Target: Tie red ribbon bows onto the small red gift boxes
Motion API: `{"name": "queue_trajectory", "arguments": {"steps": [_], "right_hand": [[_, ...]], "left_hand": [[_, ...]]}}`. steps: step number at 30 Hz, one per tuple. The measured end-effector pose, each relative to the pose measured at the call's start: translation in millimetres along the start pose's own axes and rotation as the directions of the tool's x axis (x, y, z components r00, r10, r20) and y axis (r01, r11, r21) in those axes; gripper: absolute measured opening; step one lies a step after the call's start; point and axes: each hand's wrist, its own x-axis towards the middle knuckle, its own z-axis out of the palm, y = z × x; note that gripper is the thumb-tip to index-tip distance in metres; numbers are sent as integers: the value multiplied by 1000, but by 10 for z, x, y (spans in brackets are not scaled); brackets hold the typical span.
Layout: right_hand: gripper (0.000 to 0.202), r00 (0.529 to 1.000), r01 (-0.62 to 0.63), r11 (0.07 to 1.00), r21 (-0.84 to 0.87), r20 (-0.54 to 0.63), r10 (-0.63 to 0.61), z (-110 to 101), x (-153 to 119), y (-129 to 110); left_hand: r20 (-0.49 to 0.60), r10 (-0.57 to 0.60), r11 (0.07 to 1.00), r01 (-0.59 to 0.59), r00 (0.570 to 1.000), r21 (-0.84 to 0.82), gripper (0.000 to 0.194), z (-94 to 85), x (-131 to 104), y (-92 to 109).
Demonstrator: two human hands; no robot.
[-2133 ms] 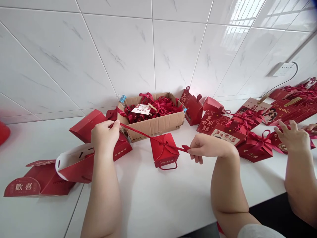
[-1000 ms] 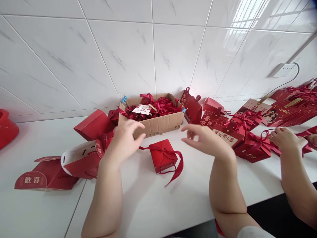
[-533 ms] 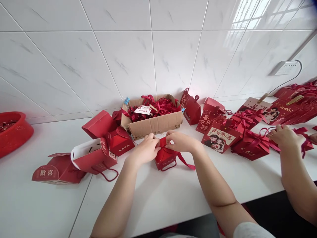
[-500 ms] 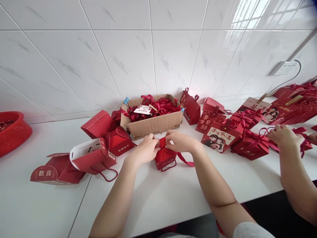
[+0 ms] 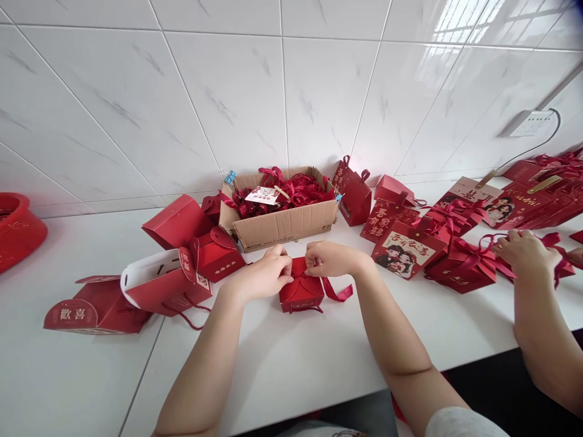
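Note:
A small red gift box (image 5: pixel 301 298) sits on the white table in front of me, its curved top flaps folded together and a thin red cord handle along its near side. My left hand (image 5: pixel 266 274) pinches at the left of its top, fingertips pressed together. From the other side, my right hand (image 5: pixel 336 261) has its thumb and fingers closed on the top near the middle. A dark red ribbon (image 5: pixel 339 292) trails out from the box's right side onto the table. Exactly what lies between my fingertips is partly hidden.
Behind the box stands a cardboard box (image 5: pixel 286 229) of red ribbons. Several red cartons (image 5: pixel 166 282) lie at left, beside a red basin (image 5: pixel 20 233). Ribboned gift boxes (image 5: pixel 469 267) and printed cards (image 5: pixel 405 252) crowd the right, where another person's hand (image 5: pixel 528 258) works.
The view has shifted slightly. The gift box has turned so its near side faces me more squarely, and its cord handle hangs closer to it. Both my hands stay at its top.

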Motion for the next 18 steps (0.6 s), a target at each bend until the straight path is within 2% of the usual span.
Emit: {"name": "queue_trajectory", "arguments": {"steps": [4, 7, 13, 18], "right_hand": [[14, 999, -22, 1000, 12, 27, 22, -11, -37, -9], [6, 998, -48, 998, 30, 52, 46, -23, -88, -1], [23, 982, -170, 984, 52, 98, 164, -43, -145, 39], [11, 970, -188, 977, 97, 177, 169, -91, -201, -19]], "left_hand": [[11, -10, 1000, 10, 1000, -18, 19, -12, 4, -13], [-3, 6, 1000, -6, 1000, -29, 18, -26, 11, -31], [7, -15, 1000, 15, 1000, -26, 19, -57, -9, -35], [-7, -13, 999, 13, 1000, -41, 17, -49, -17, -10]]}}
